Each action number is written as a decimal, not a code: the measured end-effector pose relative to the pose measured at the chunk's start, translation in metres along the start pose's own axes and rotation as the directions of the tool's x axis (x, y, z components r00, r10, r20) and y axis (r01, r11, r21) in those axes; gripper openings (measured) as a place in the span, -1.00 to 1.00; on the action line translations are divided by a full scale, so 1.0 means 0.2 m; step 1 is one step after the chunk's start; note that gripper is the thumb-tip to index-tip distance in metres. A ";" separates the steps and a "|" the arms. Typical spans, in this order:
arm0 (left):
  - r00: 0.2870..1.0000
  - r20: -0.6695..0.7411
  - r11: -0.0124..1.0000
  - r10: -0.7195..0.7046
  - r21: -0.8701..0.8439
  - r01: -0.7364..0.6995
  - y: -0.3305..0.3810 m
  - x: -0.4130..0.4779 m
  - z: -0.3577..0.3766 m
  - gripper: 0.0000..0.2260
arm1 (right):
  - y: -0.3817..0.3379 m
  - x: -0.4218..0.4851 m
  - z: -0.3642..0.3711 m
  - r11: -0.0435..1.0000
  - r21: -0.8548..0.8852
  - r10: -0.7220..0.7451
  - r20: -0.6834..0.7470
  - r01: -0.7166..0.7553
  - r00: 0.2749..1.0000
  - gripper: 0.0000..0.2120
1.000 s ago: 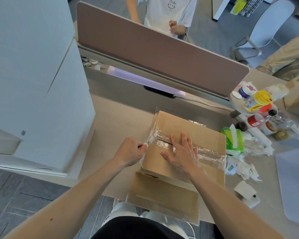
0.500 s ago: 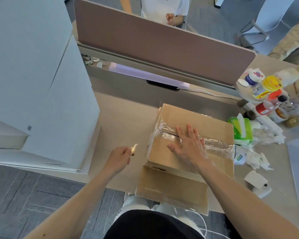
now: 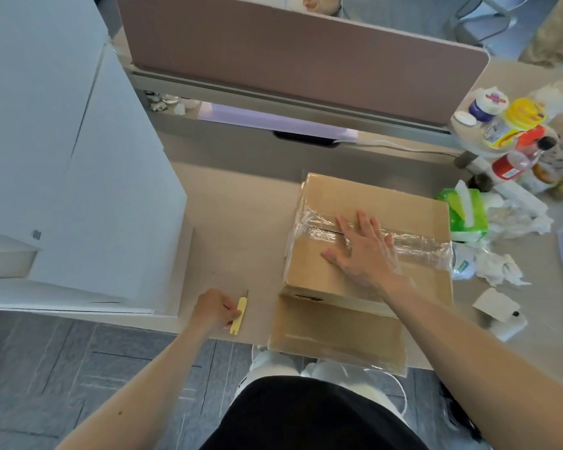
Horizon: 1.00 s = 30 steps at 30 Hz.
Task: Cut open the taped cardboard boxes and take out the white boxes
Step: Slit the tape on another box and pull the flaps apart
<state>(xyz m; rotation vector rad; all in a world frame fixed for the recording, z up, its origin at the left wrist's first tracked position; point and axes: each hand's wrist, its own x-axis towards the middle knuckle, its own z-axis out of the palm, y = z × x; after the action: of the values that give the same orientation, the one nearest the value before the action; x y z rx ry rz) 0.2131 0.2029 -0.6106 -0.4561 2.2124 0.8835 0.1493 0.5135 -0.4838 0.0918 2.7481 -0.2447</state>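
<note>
- Setting: a beige desk (image 3: 241, 206) backed by a brown partition panel (image 3: 290, 53); large white boxes (image 3: 62, 157) stand at its left end.
- Cardboard box (image 3: 371, 203): lies right of the desk's centre, flaps closed, with clear tape (image 3: 420, 246) running along the top seam and down the left side. A dark gap shows in the seam near its left end.
- Below the box's near edge a further cardboard face (image 3: 335, 329) overhangs the desk's near edge.
- Right hand (image 3: 361, 251): laid flat on the box top, fingers straight and slightly spread – palm over the taped seam.
- Left hand (image 3: 213, 311): at the desk's near edge, well left of the box, fingers curled and pinching a yellow cutter (image 3: 239, 315) – the tool lies along the surface, blade end pointing away from the person.
- Right margin: a green tissue pack (image 3: 468, 216) just beside the box, crumpled white tissues (image 3: 501, 267) near it, bottles and jars (image 3: 514, 125) behind.
</note>
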 end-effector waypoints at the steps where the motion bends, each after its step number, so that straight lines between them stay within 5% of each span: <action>1: 1.000 -0.006 1.000 -0.008 0.015 0.008 0.01 0.00 0.00 -0.88 | 0.00 0.00 0.00 1.000 -0.001 -0.002 -0.002 0.002 1.000 -0.20; 8: 0.990 -0.141 0.999 0.022 0.031 -0.018 0.13 -0.06 -0.07 -0.92 | 0.00 0.00 0.00 1.000 0.013 0.000 0.006 0.000 1.000 -0.19; 12: 0.918 -0.331 0.964 0.218 -0.073 -0.255 0.40 -0.09 -0.16 -0.91 | 0.01 -0.01 -0.01 0.999 0.032 -0.017 0.006 0.017 1.000 -0.18; 16: 0.759 -0.469 0.843 0.452 -0.052 -0.535 0.82 -0.08 -0.23 -0.94 | 0.07 -0.04 -0.06 0.978 0.206 -0.024 -0.009 0.025 1.000 -0.26; 19: 0.681 -0.354 0.745 0.641 0.077 -0.662 1.14 -0.03 -0.24 -0.82 | 0.19 -0.09 -0.08 0.935 0.353 0.002 -0.083 0.028 0.997 -0.45; 22: 0.632 -0.096 0.630 0.769 0.284 -0.723 1.40 0.01 -0.21 -0.60 | 0.30 -0.12 -0.10 0.961 0.275 0.051 -0.122 -0.015 0.991 -0.54; 26: 0.680 0.247 0.427 0.691 0.619 -0.659 1.59 0.05 -0.12 -0.32 | 0.37 -0.15 -0.13 0.971 0.227 0.095 -0.104 -0.070 0.990 -0.54; 30: 0.705 0.296 0.354 0.645 0.701 -0.619 1.61 0.11 -0.09 -0.16 | 0.34 -0.13 -0.15 0.985 0.155 0.079 -0.047 -0.070 0.996 -0.46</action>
<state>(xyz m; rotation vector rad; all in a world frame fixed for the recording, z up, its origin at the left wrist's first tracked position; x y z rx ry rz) 0.0160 0.4153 -0.4690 0.8987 2.5445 0.1509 0.1692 0.5854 -0.4577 0.2451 2.7684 -0.4383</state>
